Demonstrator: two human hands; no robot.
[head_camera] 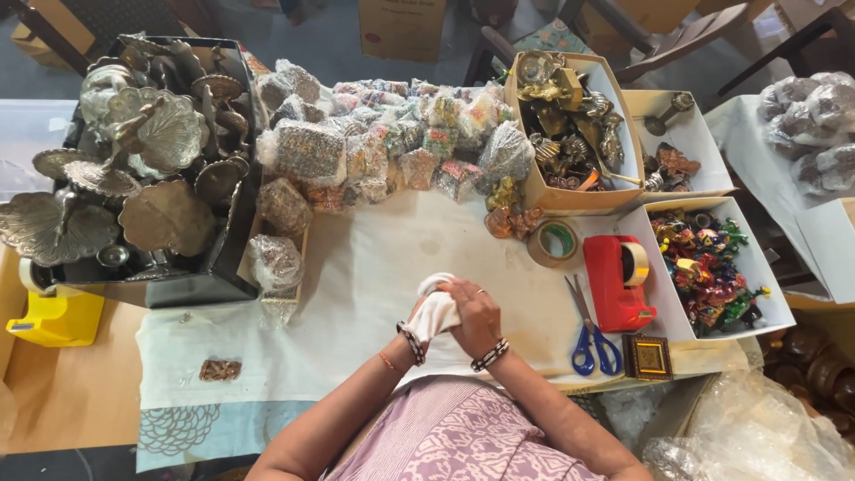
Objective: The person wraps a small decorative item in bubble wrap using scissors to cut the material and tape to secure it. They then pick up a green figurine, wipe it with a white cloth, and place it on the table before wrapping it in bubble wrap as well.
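White cloth (434, 313), soft and crumpled, sits bunched between the two hands near the middle of the table (80, 392), over a pale sheet (356, 294) that covers the work area. Part of it bulges out as a rounded fold on the far side of the fingers, and whether anything is wrapped inside cannot be told. The left hand (426, 319) is mostly hidden beneath the cloth, cupped under it, with a beaded bracelet at the wrist. The right hand (475, 316) lies curled over the cloth from the right, fingers bent and pressed onto it, a ring showing on one finger. Both hands are together, clamped on the cloth, with the forearms coming in from the near edge. Blue-handled scissors (592, 337) lie just right of the hands, near a red tape dispenser (616, 281).
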